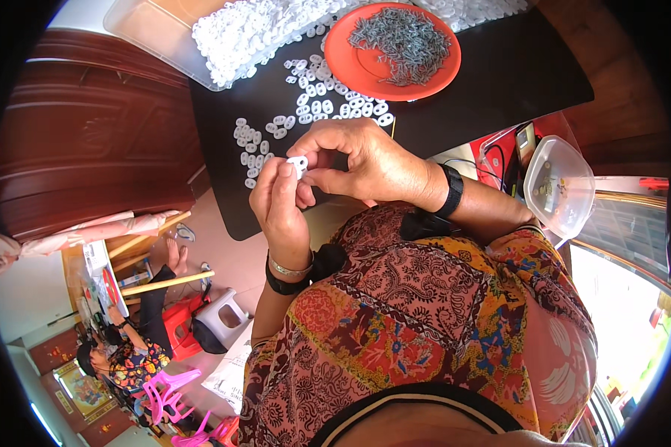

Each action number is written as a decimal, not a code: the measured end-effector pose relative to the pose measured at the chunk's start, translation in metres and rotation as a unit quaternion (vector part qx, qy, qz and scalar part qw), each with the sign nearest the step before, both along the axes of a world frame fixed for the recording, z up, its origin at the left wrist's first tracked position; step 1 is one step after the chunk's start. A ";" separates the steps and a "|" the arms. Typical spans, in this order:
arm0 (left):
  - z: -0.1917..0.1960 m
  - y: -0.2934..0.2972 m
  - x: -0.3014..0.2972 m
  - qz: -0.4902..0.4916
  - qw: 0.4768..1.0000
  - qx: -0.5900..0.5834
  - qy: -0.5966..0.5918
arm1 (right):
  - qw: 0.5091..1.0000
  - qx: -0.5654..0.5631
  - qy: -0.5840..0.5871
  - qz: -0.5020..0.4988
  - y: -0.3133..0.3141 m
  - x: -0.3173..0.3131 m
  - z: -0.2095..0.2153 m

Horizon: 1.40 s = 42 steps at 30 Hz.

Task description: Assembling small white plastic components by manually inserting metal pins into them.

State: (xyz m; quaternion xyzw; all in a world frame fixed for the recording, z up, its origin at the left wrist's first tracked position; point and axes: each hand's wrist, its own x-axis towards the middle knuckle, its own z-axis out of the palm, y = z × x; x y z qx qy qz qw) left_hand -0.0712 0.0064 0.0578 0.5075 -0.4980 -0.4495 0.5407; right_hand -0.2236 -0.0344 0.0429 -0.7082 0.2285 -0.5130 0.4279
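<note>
1. Rising along the left, a dark red-brown wooden panel (89, 127), glossy and carved in low relief, stands beside a pinkish floor (235, 212) with a red stool (177, 328) and a grey stool (225, 322) on it.
2. The counter (522, 71) is near-black, smooth and flat, with rounded corners.
3. At its far side, a clear plastic box (138, 41) with thin walls holds a knobbly heap of white pieces (246, 33).
4. Near it, a round orange-red plate (338, 63), glossy and shallow, carries a loose mound of slim grey pieces (406, 45).
5. To the right, a translucent rounded tub (581, 179) contains a few small bits, too small to identify.
6. Both hands meet over the counter's near part. The left hand (279, 212) has its fingers bent into a pinch; the right hand (369, 156) curls thumb and forefinger inward, tips nearly together, though I cannot tell whether they grip anything.
7. Loose ovals (324, 108) with holes lie scattered between plate and hands, some touching.
8. One holed white piece (298, 164), smooth-edged, sits pinched in the left fingertips, right beside the other hand's fingertips.
</note>
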 end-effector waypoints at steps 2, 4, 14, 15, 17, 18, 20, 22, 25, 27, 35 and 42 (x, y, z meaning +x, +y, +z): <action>-0.003 -0.001 0.002 0.002 1.000 -0.003 -0.012 | 0.999 0.046 0.022 0.011 0.001 -0.001 0.004; -0.005 -0.001 0.004 -0.013 1.000 0.007 -0.024 | 0.999 0.021 0.026 -0.008 0.001 0.000 0.002; -0.003 0.000 0.001 -0.035 0.999 -0.009 0.026 | 0.991 -0.089 0.048 -0.084 0.000 -0.002 -0.002; -0.003 0.000 0.004 -0.058 0.998 -0.011 0.036 | 0.991 -0.088 0.047 -0.086 0.000 -0.003 -0.002; -0.006 0.000 0.007 -0.084 0.995 -0.011 0.045 | 0.989 -0.117 0.042 -0.084 0.000 -0.004 -0.002; -0.009 -0.001 0.009 -0.092 0.994 -0.006 0.066 | 0.989 -0.115 0.042 -0.086 0.000 -0.005 -0.003; -0.009 -0.001 0.009 -0.103 0.991 0.001 0.087 | 0.990 -0.118 0.015 -0.077 0.000 -0.005 -0.005; -0.008 -0.003 0.006 -0.120 0.981 0.035 0.151 | 0.989 -0.124 0.013 -0.074 -0.002 -0.005 -0.007; -0.012 -0.005 0.007 -0.147 0.972 0.047 0.179 | 0.988 -0.134 0.017 -0.074 -0.002 -0.005 -0.009; -0.008 -0.005 0.003 -0.138 0.975 0.052 0.168 | 0.987 -0.138 0.022 -0.078 -0.001 -0.006 -0.010; -0.006 -0.002 -0.002 -0.083 0.991 0.050 0.092 | 0.993 -0.079 0.055 -0.070 0.002 -0.008 -0.006; -0.008 0.001 0.001 -0.060 0.998 0.024 0.020 | 0.992 -0.090 0.046 -0.072 0.001 -0.005 -0.012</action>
